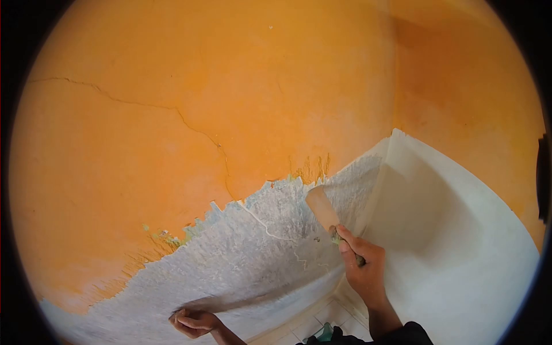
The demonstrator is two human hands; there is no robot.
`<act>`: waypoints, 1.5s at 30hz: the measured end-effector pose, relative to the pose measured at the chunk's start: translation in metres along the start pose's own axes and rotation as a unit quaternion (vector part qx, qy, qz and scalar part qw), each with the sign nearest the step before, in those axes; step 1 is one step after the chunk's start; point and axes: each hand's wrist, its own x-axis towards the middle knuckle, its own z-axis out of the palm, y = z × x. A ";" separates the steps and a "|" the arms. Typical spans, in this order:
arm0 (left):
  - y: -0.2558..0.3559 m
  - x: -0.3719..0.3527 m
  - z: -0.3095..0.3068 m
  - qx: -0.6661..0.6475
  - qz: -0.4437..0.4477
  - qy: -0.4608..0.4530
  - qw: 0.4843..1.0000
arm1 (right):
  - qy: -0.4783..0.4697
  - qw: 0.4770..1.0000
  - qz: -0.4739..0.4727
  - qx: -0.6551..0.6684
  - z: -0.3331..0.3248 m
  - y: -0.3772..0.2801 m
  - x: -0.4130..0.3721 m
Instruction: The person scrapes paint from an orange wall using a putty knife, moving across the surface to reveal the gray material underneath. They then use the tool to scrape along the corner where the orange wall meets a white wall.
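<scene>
My right hand (pixel 363 261) is wrapped around the handle of a scraper (pixel 323 208), its wide flat blade pointing up and left. The blade's end lies close under the ragged edge of the orange paint (pixel 259 115), over the bared grey-white plaster (pixel 230 253). Lower down, my left hand (pixel 192 323) is closed in a loose fist near the bared plaster, and nothing shows in its fingers. Thin scratch marks run up into the paint above the blade, with more near the paint's lower left edge.
A long crack (pixel 138 104) crosses the orange paint and continues as a pale line down the plaster. At right the wall meets another wall (pixel 437 230), pale below and orange above. Floor tiles (pixel 313 323) and something green (pixel 326 332) show at the bottom.
</scene>
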 end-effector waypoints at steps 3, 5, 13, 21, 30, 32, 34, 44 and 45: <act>-0.001 -0.002 -0.004 0.023 0.007 -0.016 1.000 | 0.018 1.000 -0.011 0.004 -0.003 0.000 0.009; -0.001 -0.004 -0.007 0.028 0.002 -0.008 1.000 | 0.025 0.999 -0.022 0.005 -0.003 -0.001 0.012; -0.006 -0.004 -0.008 0.047 -0.003 0.000 0.999 | 0.024 0.999 -0.043 0.012 -0.001 -0.001 0.022; -0.012 -0.005 -0.014 0.023 -0.032 0.005 0.999 | 0.005 0.995 0.009 -0.095 -0.008 0.008 -0.011; -0.004 -0.003 -0.006 0.054 -0.020 0.045 0.997 | -0.017 0.994 -0.014 -0.106 -0.015 0.005 0.007; -0.004 -0.002 -0.005 0.037 -0.023 0.043 0.998 | -0.030 0.996 0.018 -0.087 -0.018 0.000 0.009; -0.007 -0.002 -0.004 0.007 -0.040 0.060 0.997 | -0.054 0.994 0.035 -0.084 -0.025 0.005 0.000; 0.000 0.000 0.001 0.029 0.000 0.041 0.999 | -0.053 0.995 0.022 -0.080 -0.032 0.000 0.009; 0.000 -0.002 -0.002 0.019 -0.002 0.037 0.999 | -0.059 0.995 0.029 -0.070 -0.037 -0.003 0.012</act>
